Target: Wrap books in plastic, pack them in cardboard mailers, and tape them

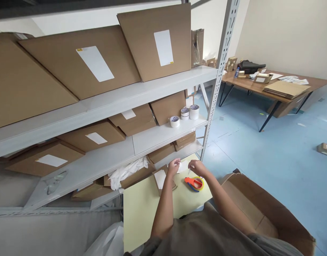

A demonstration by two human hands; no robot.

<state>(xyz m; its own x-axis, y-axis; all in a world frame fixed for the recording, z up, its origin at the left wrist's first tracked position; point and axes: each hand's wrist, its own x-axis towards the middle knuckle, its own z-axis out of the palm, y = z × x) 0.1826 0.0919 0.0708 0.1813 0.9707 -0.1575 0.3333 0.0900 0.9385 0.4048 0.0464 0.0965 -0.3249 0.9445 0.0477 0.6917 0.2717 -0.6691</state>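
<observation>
Both hands meet over the far edge of the pale yellow tabletop. The left hand and right hand each pinch an end of a small white paper slip. Just beside the right hand lies an orange tape dispenser; a small brown cardboard box sits beside the left wrist.

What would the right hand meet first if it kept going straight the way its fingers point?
Probably the white paper slip pinched between right hand and left hand, then the left fingertips; depth is unclear.
</observation>
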